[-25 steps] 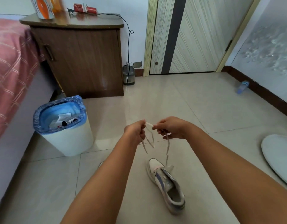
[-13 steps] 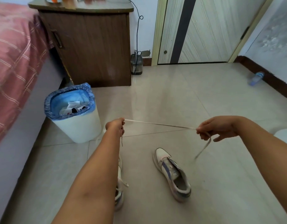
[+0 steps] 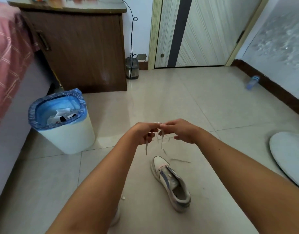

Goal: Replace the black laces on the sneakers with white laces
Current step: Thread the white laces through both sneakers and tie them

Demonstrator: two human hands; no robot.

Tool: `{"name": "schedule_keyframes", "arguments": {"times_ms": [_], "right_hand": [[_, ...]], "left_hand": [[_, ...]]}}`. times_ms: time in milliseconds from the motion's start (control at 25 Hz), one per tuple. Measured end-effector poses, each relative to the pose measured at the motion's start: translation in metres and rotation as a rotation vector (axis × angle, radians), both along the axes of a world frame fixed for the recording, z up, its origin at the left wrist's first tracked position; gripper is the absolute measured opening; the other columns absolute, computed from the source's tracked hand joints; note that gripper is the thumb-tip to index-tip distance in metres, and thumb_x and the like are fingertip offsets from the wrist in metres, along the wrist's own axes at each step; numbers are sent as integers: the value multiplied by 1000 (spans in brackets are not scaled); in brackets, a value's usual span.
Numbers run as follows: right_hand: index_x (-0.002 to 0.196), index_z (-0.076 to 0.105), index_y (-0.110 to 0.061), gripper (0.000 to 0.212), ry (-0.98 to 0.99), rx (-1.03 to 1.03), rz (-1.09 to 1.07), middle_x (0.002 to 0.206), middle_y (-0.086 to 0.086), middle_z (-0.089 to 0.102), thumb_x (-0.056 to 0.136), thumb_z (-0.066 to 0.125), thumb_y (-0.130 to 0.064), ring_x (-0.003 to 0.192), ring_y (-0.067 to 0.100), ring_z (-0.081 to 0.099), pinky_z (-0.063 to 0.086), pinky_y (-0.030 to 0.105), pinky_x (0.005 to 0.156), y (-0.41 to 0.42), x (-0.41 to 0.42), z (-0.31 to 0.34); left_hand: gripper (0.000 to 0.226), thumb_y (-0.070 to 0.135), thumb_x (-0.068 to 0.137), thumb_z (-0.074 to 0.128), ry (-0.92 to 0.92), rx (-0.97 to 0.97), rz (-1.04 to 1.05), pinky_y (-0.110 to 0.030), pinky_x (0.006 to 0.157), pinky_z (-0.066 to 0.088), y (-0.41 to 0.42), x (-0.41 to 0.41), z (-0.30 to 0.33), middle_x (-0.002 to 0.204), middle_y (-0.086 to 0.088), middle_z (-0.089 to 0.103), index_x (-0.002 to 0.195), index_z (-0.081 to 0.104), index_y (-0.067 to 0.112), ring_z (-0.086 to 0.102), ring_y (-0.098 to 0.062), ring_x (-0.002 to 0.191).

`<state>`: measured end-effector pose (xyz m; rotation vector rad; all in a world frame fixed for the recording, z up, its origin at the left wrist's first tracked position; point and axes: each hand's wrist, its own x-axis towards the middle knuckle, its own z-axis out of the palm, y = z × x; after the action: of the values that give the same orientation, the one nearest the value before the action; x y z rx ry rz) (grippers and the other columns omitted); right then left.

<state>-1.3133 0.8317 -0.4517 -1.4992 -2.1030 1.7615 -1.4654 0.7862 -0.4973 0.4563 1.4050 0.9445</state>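
Observation:
My left hand and my right hand meet in mid-air above the floor, and both pinch a white lace. The lace hangs in loops and loose ends between and below the fingers. Below them a white sneaker with a blue side stripe lies on the tiles, toe pointing away, with no lace in its eyelets. A second white sneaker shows only as a sliver behind my left forearm, with a white lace end beside it.
A white bin with a blue liner stands at the left, next to a bed and a brown nightstand. A white round object lies at the right edge. A plastic bottle rests by the right wall, below a shut door.
Half a second ago my hands were apart with the lace stretched taut between them. They have come together again and the lace hangs slack in loops.

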Motion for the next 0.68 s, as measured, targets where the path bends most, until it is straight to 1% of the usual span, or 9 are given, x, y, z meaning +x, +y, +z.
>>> {"name": "schedule_keyframes", "arguments": {"times_ms": [80,120,280,360,440,520,560,640,680], "right_hand": [[96,69,-15,22,-5,33,5,79,-2,64,91,60,-34,84,13,56,37,30,76,-1,2,-3],[93,70,-15,21,-36,46,23,74,-2,62,91,60,-33,78,13,55,36,29,74,1,5,-3],[88,70,-19,20,-177,-72,157,76,-2,65,93,56,-32,78,9,59,35,30,79,16,36,0],[87,70,-18,19,-231,-167,169,78,0,67,92,56,-30,82,10,62,36,30,84,25,64,4],[86,70,-11,19,-259,-238,138,78,7,68,86,60,-27,83,14,65,38,33,91,32,92,10],[87,67,-2,23,-186,-287,30,74,11,65,79,62,-23,77,18,66,42,36,94,35,104,14],[87,65,1,23,-93,-306,-55,69,11,62,79,60,-20,71,19,65,44,36,92,37,101,14],[84,61,-2,17,112,-316,-264,58,6,55,86,56,-18,60,16,60,48,33,81,40,85,11],[82,59,-6,17,186,-337,-366,56,3,53,90,54,-20,56,14,59,51,30,72,41,74,8]], "left_hand": [[13,18,88,64,14,-15,46,-14,32,23,4,3,-2,66,2,47,78,59,12,32,-6,44],[16,16,88,64,17,-24,104,-13,31,21,5,-2,-7,64,2,46,75,56,12,32,-5,39],[24,11,89,60,-11,-84,425,-9,30,18,2,-47,-38,36,5,45,67,49,12,27,-4,25],[24,10,88,60,-5,-129,571,-7,31,19,-4,-72,-55,31,5,43,67,49,12,25,-5,22],[24,10,88,59,10,-152,626,-7,31,20,-10,-87,-63,32,4,43,67,48,12,25,-6,21],[25,13,91,57,41,-167,538,-7,31,19,-15,-90,-61,42,3,47,68,48,12,27,-5,24],[26,17,94,54,68,-185,448,-8,30,19,-16,-89,-58,51,2,45,69,49,11,28,-5,29],[33,24,99,45,125,-215,290,-10,30,19,-19,-82,-52,60,0,37,71,51,8,27,-7,39],[35,23,101,42,142,-211,258,-11,30,20,-19,-79,-48,60,-1,34,72,53,6,27,-8,43]]}}
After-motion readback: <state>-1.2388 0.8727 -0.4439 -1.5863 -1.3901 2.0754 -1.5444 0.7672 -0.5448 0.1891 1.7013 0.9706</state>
